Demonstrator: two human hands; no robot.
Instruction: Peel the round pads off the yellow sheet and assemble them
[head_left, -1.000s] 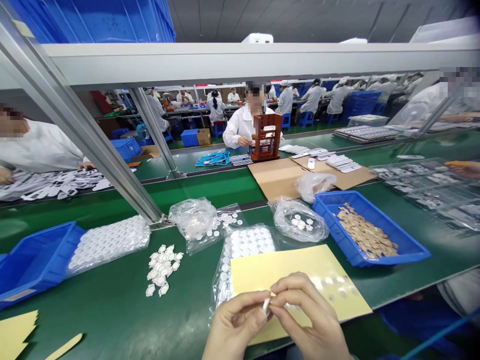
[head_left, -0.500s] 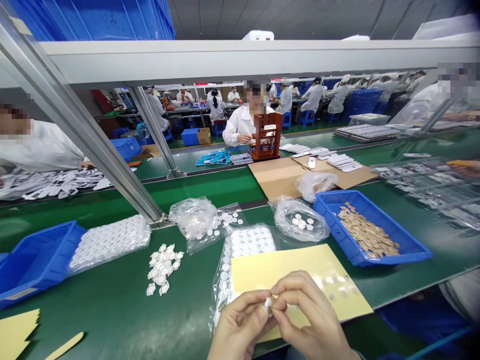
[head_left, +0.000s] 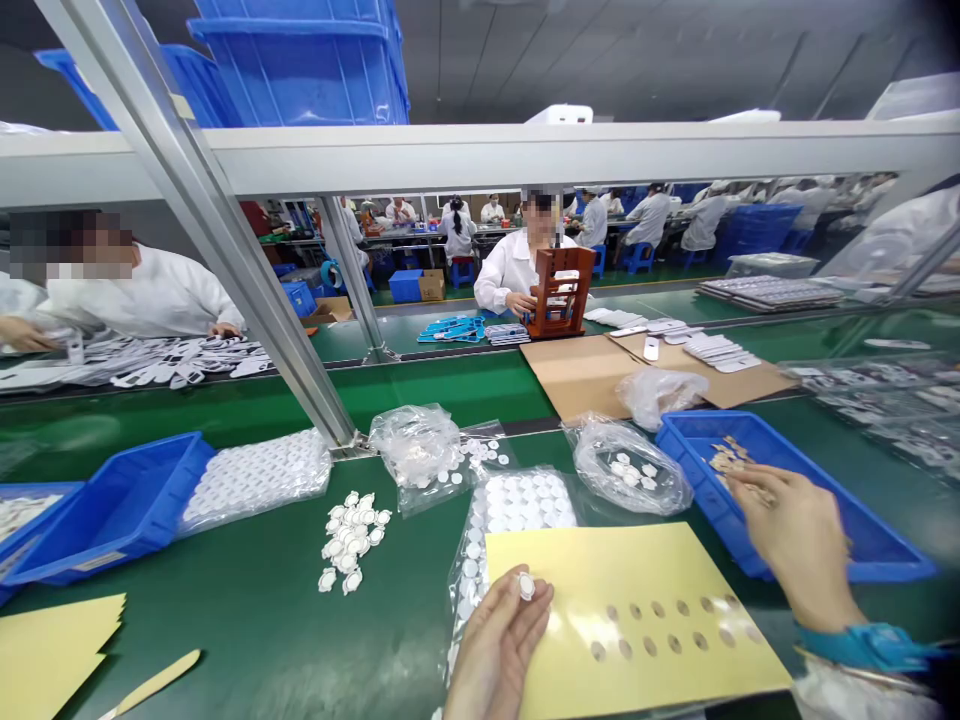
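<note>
Head camera view: near the worktop's (head_left: 262, 620) near left corner lie yellow sheets (head_left: 52, 650), with a slim cream-handled tool (head_left: 169, 675) to their right. Behind them a blue tray (head_left: 105, 510) stands beside a flat clear-wrapped pack (head_left: 255, 480) of white pieces. Further right, white eared discs (head_left: 352, 535) make a loose heap, well back from the near edge; past that, a long bag of round white pieces (head_left: 525, 500) runs toward the yellow card (head_left: 600, 560).

What has just changed is that my hands, together over the card a moment ago, are now apart. My left hand (head_left: 499, 635) alone pinches one white eared disc (head_left: 526, 586) between thumb and fingers, over the card's left edge, with its round face in view. To the right, the card carries two rows of small round stickers (head_left: 649, 646) and lies by the worktop's near edge.

My right hand (head_left: 799, 530) has gone across to the blue bin (head_left: 716, 520), fingers bent down at the tan pieces (head_left: 727, 455) by its left side. I cannot tell whether they grip one. So the disc rests on my left pinch only, while my right hand is at the tan supply.
</note>
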